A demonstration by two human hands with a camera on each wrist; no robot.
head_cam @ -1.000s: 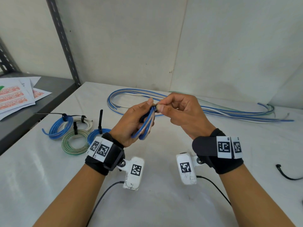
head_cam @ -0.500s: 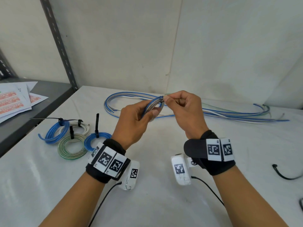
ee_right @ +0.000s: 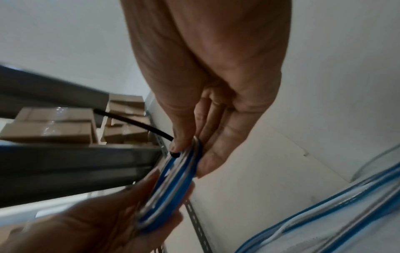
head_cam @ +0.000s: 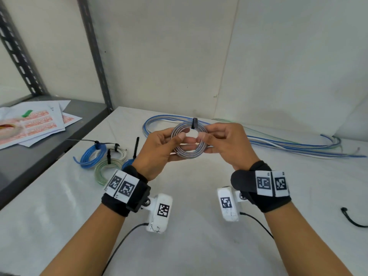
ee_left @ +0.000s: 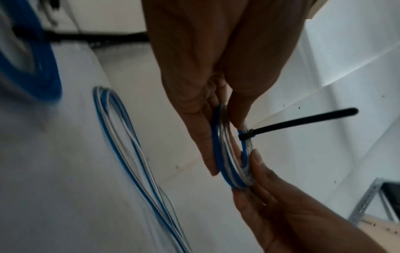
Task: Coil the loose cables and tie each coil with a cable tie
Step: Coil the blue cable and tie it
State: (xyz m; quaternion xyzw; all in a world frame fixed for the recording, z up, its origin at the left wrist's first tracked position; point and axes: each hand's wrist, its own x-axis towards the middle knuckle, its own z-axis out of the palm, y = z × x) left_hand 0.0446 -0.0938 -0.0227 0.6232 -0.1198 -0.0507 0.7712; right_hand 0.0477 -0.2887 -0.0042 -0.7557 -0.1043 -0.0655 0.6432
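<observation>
Both hands hold one blue-and-white coil [head_cam: 188, 143] in the air above the table [head_cam: 199, 246], at centre of the head view. The left hand [head_cam: 159, 150] pinches the coil's 9 o'clock side between thumb and fingers; the right hand [head_cam: 225, 144] pinches the 3 o'clock side likewise; each grip is closed on the coil. A black cable tie [ee_left: 298, 121] is cinched round the coil at 12 o'clock, and its long tail points away from the person, roughly square to the plane of the ring. The ring faces the person, opening upright. Judged progress: this coil appears tied. Four tied coils [head_cam: 105, 156] lie on the table at 9 o'clock, one largely hidden behind the left wrist. A bundle of loose cables [head_cam: 288, 144] lies along the far edge from 12 to 3 o'clock, long axis left to right, not yet coiled.
</observation>
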